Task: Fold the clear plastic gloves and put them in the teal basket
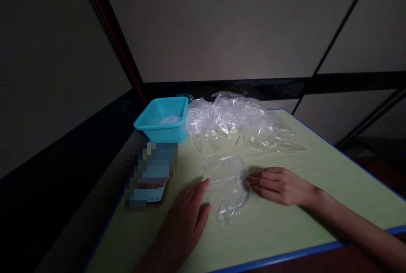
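A clear plastic glove (226, 186) lies crumpled on the pale green table (285, 230) between my hands. My left hand (185, 218) rests flat on the table, fingers stretched out, its fingertips touching the glove's left edge. On the other side, my right hand (279, 185) lies with fingers extended and together, their tips against the glove's right edge. Neither hand holds anything.
A heap of clear plastic gloves (236, 121) lies at the back of the table. A turquoise tub (161, 127) stands at the back left. A blurred flat object (150, 173) lies in front of the tub. The table has a blue edge (279, 258).
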`<state>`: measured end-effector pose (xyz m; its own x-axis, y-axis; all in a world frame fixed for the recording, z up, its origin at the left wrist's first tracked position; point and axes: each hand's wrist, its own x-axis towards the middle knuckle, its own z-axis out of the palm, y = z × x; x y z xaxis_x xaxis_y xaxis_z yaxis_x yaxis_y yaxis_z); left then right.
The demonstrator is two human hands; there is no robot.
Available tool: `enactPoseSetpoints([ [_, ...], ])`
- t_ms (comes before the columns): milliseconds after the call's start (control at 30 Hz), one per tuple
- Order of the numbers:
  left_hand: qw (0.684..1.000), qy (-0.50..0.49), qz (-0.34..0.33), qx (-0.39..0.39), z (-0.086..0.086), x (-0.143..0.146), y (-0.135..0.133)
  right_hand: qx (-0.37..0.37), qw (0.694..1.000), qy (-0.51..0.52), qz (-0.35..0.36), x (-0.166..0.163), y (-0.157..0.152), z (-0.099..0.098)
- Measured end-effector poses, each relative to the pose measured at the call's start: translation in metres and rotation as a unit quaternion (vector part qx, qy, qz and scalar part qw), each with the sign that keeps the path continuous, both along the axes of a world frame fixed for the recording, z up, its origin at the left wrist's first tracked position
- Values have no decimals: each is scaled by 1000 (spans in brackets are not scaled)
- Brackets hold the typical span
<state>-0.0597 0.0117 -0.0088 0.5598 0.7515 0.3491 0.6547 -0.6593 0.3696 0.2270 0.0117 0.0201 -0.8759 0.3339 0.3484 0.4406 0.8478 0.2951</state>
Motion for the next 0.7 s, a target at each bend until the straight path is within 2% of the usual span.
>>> enactPoseSetpoints([
  [267,1000,2,2,-5,-1,0,0,-64,995,55,-48,1,7,-7],
  [433,1000,-9,0,-7,-5,-2,1,-91,993,49,-59,2,9,-11],
  [700,993,-65,27,-97,1,-1,1,-167,978,101,-76,4,9,-12],
])
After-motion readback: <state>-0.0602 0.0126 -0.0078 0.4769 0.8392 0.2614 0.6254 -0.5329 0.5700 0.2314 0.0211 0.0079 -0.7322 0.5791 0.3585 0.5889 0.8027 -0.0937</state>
